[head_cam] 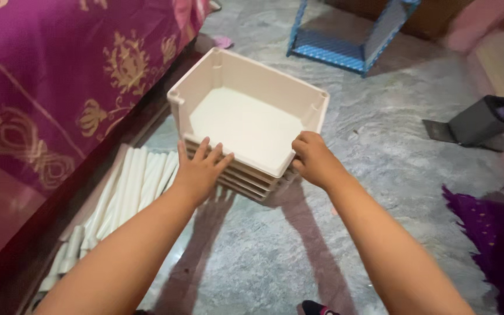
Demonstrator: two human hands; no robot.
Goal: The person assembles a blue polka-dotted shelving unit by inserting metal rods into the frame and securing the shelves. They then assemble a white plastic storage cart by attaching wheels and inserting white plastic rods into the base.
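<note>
So there's a stack of cream-white square plastic trays (246,125) with raised walls sitting on the grey marbled stone floor (380,157), pretty much dead centre of the frame. The top tray is open and you can see the edges of several more nested underneath at the near side.

Left hand (200,169) is laid on the near left corner of the stack, fingers (210,153) spread out flat and resting on the top tray's lip, not wrapped round anything. Right hand (315,158) is at the near right corner, fingers curled in and gripping the edge of the stack there.

Just left of the stack, lower left of the frame, there's a bunch of white plastic tubes (129,186) lying side by side on the floor, running along the dark wooden side of a bed. The bed has a purple bedspread with gold floral print (59,76) filling the upper left.

Top centre there's a blue patterned fabric rack (345,41) tipped on the floor, well apart from the stack. A dark grey box-shaped thing (482,119) sits at the right edge, and some purple sequinned cloth (497,233) is in the lower right.
</note>
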